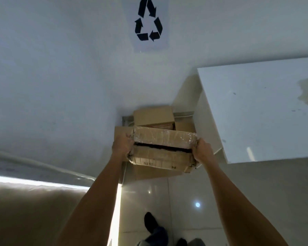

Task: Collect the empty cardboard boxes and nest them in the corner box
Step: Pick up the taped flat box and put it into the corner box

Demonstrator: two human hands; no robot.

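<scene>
I hold a worn, taped cardboard box [161,150] in both hands, above the corner. My left hand [122,146] grips its left end and my right hand [202,150] grips its right end. A dark slit runs between its two top flaps. Below and behind it stands the large corner box [121,134] on the floor against the wall, mostly hidden by the held box. A smaller plain cardboard box [153,115] sits inside it at the back.
A white table [260,107] stands close on the right of the corner. A sheet with a recycling sign [148,20] hangs on the wall above. My feet [150,222] are on the glossy tiled floor [185,201]. A ledge with a bright strip runs along the left.
</scene>
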